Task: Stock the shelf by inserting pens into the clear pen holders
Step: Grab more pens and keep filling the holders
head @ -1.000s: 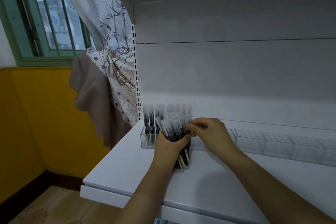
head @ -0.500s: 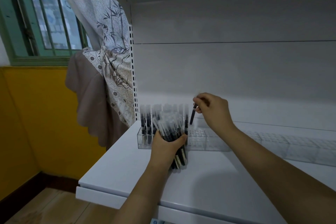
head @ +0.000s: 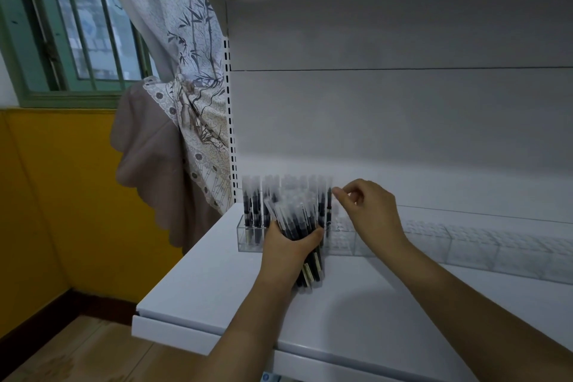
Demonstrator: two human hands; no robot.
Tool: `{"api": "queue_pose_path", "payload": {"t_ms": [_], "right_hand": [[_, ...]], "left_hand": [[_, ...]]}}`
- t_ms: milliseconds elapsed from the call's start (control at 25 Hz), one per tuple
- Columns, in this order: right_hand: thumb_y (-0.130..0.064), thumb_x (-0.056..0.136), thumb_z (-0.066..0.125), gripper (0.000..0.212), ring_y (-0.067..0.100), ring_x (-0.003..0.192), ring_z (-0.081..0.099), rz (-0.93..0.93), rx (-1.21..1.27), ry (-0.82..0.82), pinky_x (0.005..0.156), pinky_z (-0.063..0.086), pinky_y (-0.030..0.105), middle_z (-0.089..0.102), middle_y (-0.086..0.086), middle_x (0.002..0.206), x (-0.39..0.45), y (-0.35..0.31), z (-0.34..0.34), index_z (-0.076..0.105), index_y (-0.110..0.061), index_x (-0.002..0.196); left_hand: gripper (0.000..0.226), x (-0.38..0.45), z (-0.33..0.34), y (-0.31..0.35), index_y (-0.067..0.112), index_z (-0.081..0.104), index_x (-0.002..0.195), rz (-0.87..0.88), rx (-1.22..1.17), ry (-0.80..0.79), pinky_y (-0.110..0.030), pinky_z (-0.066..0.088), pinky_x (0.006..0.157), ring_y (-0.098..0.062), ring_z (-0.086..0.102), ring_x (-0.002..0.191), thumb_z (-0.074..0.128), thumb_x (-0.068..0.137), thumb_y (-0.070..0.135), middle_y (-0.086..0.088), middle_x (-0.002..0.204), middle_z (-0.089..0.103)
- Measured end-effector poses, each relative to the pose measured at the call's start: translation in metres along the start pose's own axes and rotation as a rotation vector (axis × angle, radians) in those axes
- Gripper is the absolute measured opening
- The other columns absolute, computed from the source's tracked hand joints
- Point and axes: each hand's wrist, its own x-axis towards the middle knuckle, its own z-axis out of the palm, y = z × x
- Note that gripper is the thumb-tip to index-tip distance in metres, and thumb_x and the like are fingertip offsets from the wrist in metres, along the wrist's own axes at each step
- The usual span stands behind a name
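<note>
Pens (head: 297, 226) are bunched in the left hand (head: 290, 246), fingers wrapped round them, just near of the clear pen holders (head: 403, 237) on the white shelf (head: 356, 304). The right hand (head: 369, 211) pinches one upright pen (head: 329, 211) standing in the holder, right beside the bundle.

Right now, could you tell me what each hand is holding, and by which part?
The left hand grips a bundle of pens around its middle. The right hand pinches one pen near its top.
</note>
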Motion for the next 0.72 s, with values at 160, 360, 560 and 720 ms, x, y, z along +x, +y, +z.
{"api": "queue_pose_path", "payload": {"t_ms": [160,360,560,720], "right_hand": [[-0.039,0.085,0.072,0.008,-0.002,0.078,0.063,0.026,0.303,-0.286,0.065,0.045,0.006,0.068,-0.017,0.087,-0.024,-0.027,-0.001,0.066,-0.037,0.089],[-0.021,0.082,0.079,0.016,0.001,0.071,0.068,0.067,0.437,-0.236,0.066,0.053,0.012,0.072,-0.008,0.082,-0.026,-0.03,0.002,0.068,-0.032,0.084],[-0.016,0.082,0.078,0.008,0.003,0.066,0.064,0.12,0.537,-0.262,0.061,0.05,0.016,0.071,-0.004,0.077,-0.023,-0.021,0.0,0.071,-0.014,0.085],[-0.015,0.087,0.073,0.007,0.008,0.06,0.062,0.149,0.619,-0.218,0.06,0.051,0.021,0.071,-0.003,0.072,-0.011,-0.025,-0.009,0.072,-0.01,0.092]], "left_hand": [[0.039,-0.002,0.002,0.003,0.019,0.066,0.108,0.087,-0.003,-0.053,-0.039,0.06,0.08,-0.022,0.073,0.091,0.08,0.076,0.003,-0.004,0.096,0.076],[0.038,-0.002,0.001,0.004,0.017,0.066,0.108,0.102,0.005,-0.065,-0.033,0.059,0.077,-0.021,0.073,0.092,0.079,0.076,0.0,-0.004,0.097,0.076],[0.04,-0.005,0.002,0.004,0.019,0.065,0.108,0.068,0.018,-0.077,-0.027,0.058,0.072,-0.016,0.073,0.088,0.082,0.074,0.005,-0.001,0.094,0.076],[0.043,-0.005,0.003,0.004,0.021,0.063,0.108,0.02,0.054,-0.059,-0.031,0.06,0.073,-0.015,0.073,0.087,0.085,0.073,0.011,-0.001,0.096,0.075]]}}
